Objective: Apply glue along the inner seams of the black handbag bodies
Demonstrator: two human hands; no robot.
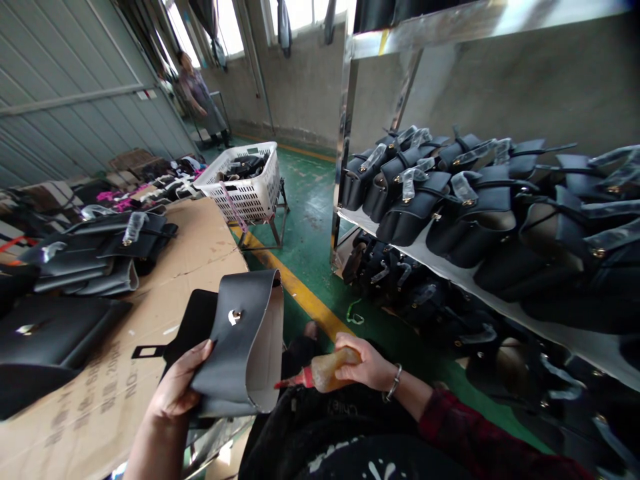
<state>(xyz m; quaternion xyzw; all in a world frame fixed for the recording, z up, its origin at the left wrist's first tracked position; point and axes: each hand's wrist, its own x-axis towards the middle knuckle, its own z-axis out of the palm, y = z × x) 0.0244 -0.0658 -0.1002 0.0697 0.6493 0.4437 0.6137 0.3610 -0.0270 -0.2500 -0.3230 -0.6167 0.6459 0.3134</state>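
Note:
A black bag piece [233, 347] with a metal clasp and pale lining is gripped at its left side by my left hand [183, 383]. Its open side faces right, and a dark flap with a rectangular cut-out tab [150, 351] sticks out to the left over the cardboard. My right hand [363, 363] is wrapped round a yellowish squeeze bottle [330, 370] with a red nozzle. The nozzle tip points left, close to the lower edge of the bag's opening; whether it touches cannot be told.
Black bag pieces [90, 253] lie piled on the cardboard-covered table [200, 233] at left. Beyond it stands a white plastic basket [250, 193] on a metal stand. A metal rack [345, 133] at right holds many black bags [475, 207]. A person [200, 100] stands far back.

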